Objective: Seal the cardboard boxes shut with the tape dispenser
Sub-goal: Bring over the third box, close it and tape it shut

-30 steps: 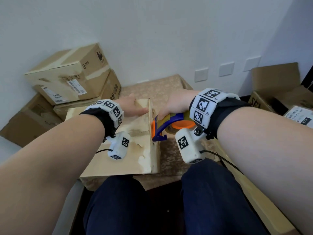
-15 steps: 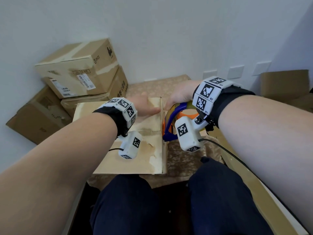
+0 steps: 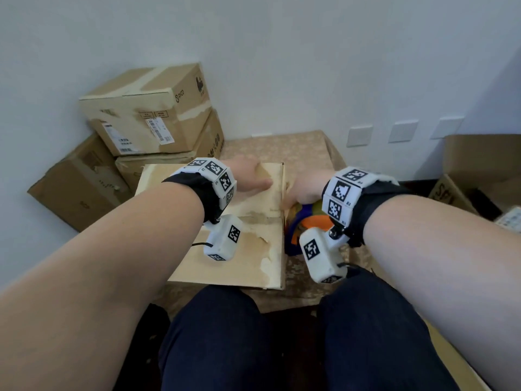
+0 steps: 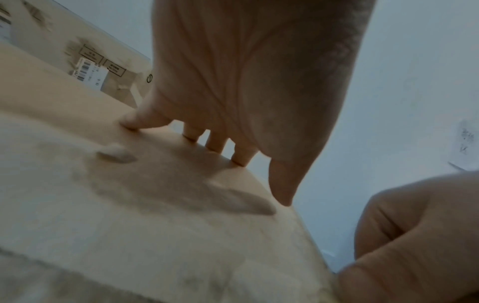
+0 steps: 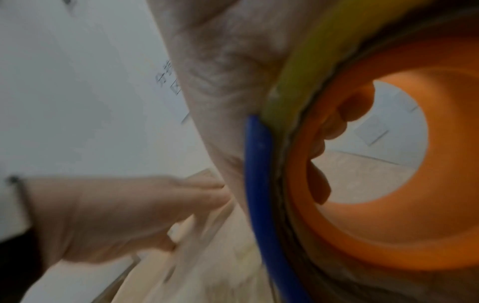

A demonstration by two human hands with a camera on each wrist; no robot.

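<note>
A flat tan cardboard box [image 3: 248, 249] with worn, peeling patches lies on a patterned cloth in front of my knees. My left hand [image 3: 248, 179] presses flat on its top near the far right corner, fingers straight [image 4: 215, 143]. My right hand [image 3: 306, 190] grips the tape dispenser [image 3: 307, 224], a blue frame with an orange hub, against the box's right side. In the right wrist view the blue frame [image 5: 261, 184] and orange hub [image 5: 362, 225] fill the picture, with my fingers curled through the ring. The tape strip itself is hidden.
Several cardboard boxes [image 3: 146, 114] are stacked against the wall at the left. An open carton [image 3: 479, 176] stands at the right. The cloth-covered surface [image 3: 282, 148] reaches back to the wall. A light wooden board [image 3: 451, 348] runs along my right leg.
The view has shifted and the box looks nearer. My left hand stays pressed on the box top. The right hand with the dispenser has kept to the box's right edge, sinking slightly lower beside it.
</note>
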